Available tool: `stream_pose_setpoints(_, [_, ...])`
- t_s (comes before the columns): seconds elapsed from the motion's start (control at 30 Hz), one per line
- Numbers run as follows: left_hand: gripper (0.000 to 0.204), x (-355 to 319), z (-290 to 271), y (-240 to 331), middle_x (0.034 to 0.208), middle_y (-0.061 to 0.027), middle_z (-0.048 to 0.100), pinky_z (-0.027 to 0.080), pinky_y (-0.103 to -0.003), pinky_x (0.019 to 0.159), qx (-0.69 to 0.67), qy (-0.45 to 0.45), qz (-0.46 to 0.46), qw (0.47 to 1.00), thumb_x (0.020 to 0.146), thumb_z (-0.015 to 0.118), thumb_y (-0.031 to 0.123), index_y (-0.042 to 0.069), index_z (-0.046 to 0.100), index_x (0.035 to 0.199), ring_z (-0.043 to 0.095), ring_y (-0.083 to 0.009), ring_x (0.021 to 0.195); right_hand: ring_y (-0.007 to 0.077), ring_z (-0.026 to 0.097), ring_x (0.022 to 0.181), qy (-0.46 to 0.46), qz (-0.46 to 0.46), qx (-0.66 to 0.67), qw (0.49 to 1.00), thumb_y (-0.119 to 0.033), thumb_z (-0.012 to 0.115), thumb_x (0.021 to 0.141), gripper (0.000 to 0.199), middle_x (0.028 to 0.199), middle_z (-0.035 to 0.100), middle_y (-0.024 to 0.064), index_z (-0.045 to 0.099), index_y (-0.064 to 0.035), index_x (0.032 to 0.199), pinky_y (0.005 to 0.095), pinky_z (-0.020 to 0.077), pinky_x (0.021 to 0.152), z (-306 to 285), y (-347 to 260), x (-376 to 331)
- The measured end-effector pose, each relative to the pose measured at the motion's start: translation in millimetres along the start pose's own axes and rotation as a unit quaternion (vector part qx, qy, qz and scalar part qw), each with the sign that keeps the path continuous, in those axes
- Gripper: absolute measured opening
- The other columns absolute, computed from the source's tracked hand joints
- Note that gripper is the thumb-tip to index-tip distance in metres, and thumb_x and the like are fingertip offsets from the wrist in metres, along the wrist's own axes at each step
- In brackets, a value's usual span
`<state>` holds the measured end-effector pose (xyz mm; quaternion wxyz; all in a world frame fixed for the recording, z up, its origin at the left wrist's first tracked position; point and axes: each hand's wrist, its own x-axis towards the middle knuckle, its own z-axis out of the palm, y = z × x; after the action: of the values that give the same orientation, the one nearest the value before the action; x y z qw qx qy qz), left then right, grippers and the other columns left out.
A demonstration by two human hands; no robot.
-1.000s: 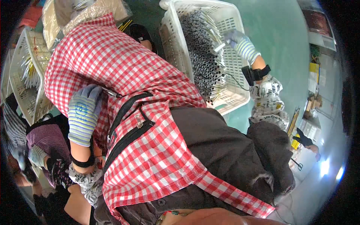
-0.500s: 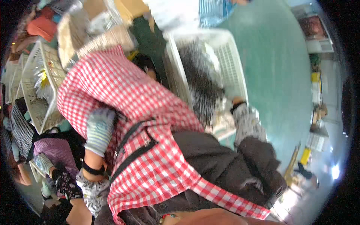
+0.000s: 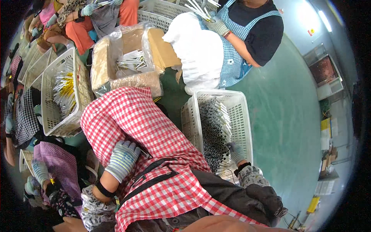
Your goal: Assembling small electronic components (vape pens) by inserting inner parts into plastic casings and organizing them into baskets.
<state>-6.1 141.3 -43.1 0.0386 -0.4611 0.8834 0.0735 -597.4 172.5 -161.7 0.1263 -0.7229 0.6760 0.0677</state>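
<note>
My left hand, in a striped knit glove, lies on the red-and-white checked apron over my lap. Its fingers are stretched out and nothing shows in them. On my right, a white perforated plastic basket holds many thin sticks, packed together, with dark round ends facing me and white shafts along the right side. My gloved right hand is inside the basket's near right part, fingers extended against the edge of the bundle. I see no stick held away from it.
Ahead stands an open plastic-lined cardboard box with white sticks. A basket of yellow and white sticks is at left. Across from me, a person in a blue checked apron holds white sticks beside a white cloth-like heap. Other workers sit at left.
The view has tilted up, so the basket and box appear lower and the person opposite shows more. My left hand now lies flat on the apron; my right hand remains at the basket.
</note>
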Motion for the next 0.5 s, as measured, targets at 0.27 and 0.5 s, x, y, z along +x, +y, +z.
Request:
stream_pose_setpoints(0.27, [0.018,-2,-8,11,0.091,-0.0080,0.065,0.047,-0.039,0.081,-0.054,0.045,-0.022,0.997,0.079,0.054,0.017,0.008,0.066,0.088,0.061,-0.0254,0.088,0.0392,0.050,0.120,0.129,0.377,0.176,0.900,-0.051,0.036,0.098,0.067,0.134,0.054,0.0210,0.047,0.0028,0.136,0.0389,0.0377,0.104,70,0,4])
stream_pose_setpoints(0.5, [0.020,-17,-36,8,0.092,-0.0055,0.066,0.047,-0.036,0.081,-0.102,0.006,-0.027,0.994,0.082,0.053,0.017,0.010,0.067,0.094,0.062,-0.0230,0.088,0.0291,0.048,0.122,0.032,0.447,0.489,0.749,-0.065,0.040,0.092,0.079,0.141,0.048,0.0114,0.039,-0.0057,0.145,0.0354,0.0381,0.103,-22,-49,60])
